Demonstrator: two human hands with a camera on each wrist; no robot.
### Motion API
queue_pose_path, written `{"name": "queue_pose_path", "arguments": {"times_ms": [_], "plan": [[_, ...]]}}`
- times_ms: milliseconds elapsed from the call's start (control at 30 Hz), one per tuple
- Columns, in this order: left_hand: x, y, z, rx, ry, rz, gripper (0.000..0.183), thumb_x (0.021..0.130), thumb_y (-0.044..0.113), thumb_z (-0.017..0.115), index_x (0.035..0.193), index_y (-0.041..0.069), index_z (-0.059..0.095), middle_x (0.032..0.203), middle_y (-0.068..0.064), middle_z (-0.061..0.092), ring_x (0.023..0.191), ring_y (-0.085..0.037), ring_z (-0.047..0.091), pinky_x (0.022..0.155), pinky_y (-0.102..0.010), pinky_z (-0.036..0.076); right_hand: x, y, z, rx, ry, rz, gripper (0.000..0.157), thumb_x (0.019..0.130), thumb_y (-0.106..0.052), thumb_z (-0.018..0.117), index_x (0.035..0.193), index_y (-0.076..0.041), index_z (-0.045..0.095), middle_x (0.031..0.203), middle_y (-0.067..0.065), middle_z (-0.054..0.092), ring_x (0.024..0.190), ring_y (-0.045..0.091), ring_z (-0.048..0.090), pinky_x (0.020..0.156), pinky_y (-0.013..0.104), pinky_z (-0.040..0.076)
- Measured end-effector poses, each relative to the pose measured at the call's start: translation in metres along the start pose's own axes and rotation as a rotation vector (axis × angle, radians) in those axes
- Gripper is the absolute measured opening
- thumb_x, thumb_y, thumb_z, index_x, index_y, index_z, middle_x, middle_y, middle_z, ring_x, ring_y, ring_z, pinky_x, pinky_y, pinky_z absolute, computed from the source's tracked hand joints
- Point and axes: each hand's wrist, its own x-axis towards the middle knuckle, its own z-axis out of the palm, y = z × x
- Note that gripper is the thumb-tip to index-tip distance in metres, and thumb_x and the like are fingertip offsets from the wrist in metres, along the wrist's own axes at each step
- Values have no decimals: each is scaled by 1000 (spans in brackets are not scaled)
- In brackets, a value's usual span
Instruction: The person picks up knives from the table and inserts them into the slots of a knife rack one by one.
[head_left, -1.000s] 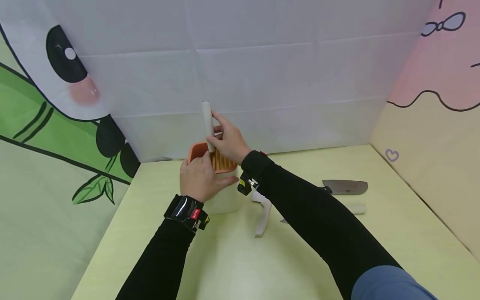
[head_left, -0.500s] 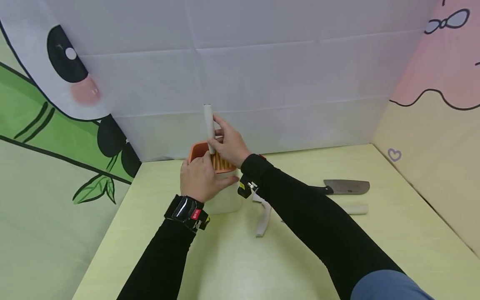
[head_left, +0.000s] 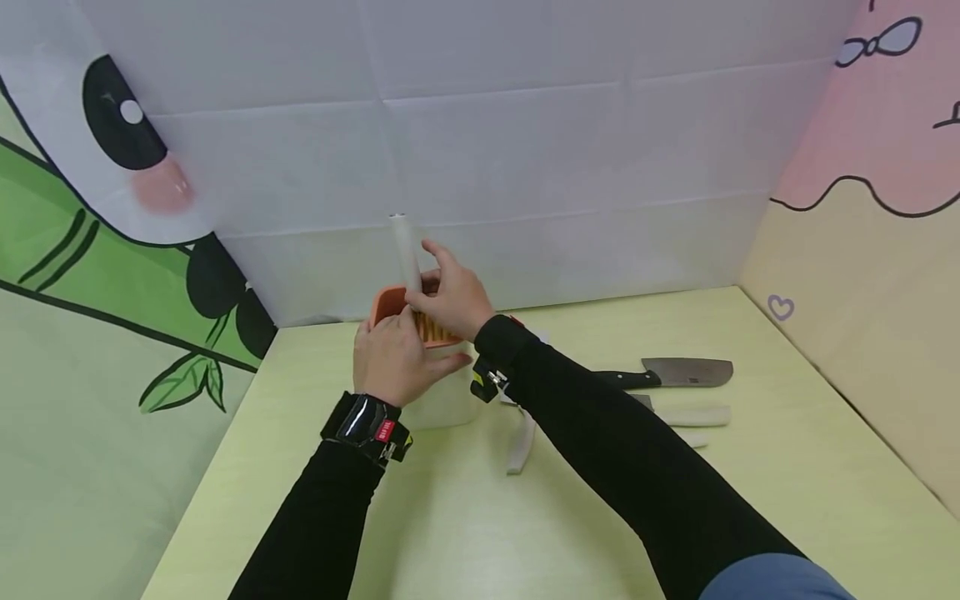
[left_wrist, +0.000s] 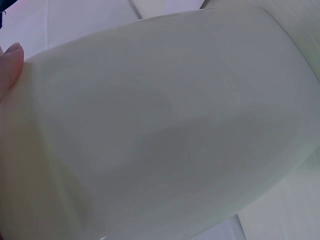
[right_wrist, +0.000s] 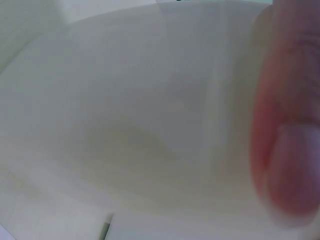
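A cream-white knife block (head_left: pixel 438 408) with an orange rim and a slotted insert stands at the back of the table. My left hand (head_left: pixel 393 358) grips its near left side at the rim, thumb stretched across the front. A white-handled knife (head_left: pixel 406 254) rises from the block, leaning left, its blade hidden inside. Low on that handle, my right hand (head_left: pixel 453 292) holds it between thumb and bent fingers, while the index finger points up, away from it. In the left wrist view the block's wall (left_wrist: pixel 165 125) fills the frame; the right wrist view shows the wall (right_wrist: pixel 140 110) beside a blurred finger (right_wrist: pixel 295 165).
A black-handled cleaver (head_left: pixel 686 372) lies on the table to the right. Nearer lie a white-handled knife (head_left: pixel 693 416) and another white handle (head_left: pixel 693 439), partly under the right arm. Another white-handled tool (head_left: pixel 521 446) lies right of the block. A fabric backdrop stands behind the table.
The upright knife handle has tipped left and sits slightly lower. My right index finger has come off it, and that hand has slid down the handle. The left hand keeps its place.
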Motion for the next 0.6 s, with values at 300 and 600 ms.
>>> {"name": "queue_pose_path", "arguments": {"times_ms": [300, 600], "plan": [[0, 0, -1, 9, -8, 2, 96, 64, 79, 69, 113, -3, 59, 79, -15, 67, 80, -32, 65, 87, -57, 44, 2, 0, 0, -72, -10, 4, 73, 94, -17, 67, 154, -15, 25, 121, 7, 67, 107, 15, 65, 92, 28, 49], [0, -1, 0, -1, 7, 8, 98, 63, 77, 72, 117, -4, 59, 82, -16, 68, 81, -32, 65, 86, -57, 45, 2, -2, 2, -103, 5, 14, 72, 94, -16, 67, 153, -12, 27, 122, 8, 66, 108, 16, 65, 93, 30, 48]]}}
